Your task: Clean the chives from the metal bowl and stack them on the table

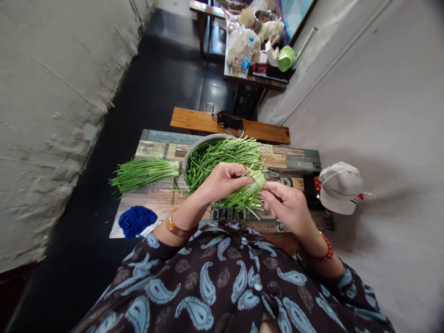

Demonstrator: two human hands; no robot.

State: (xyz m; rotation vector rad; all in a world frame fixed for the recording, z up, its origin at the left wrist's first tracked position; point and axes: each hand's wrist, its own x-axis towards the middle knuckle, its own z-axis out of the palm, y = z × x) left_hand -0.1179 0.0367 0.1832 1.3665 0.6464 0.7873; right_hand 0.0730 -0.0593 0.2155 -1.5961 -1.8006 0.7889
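My left hand is closed around a bunch of garlic chives, with the pale cut ends pointing right. At those ends, my right hand has its thumb and fingers pinched together; whatever lies between the fingertips is too small to make out. Behind my hands stands a grey bowl heaped with long green chives, some stems overhanging its right side. A second pile of chives lies on the table to the left of the bowl.
The patchwork wooden table carries a blue cloth at front left and a pale cap at its right end. Beyond is a bench with a black bag. Farther back, another table holds a water bottle and plastic bags.
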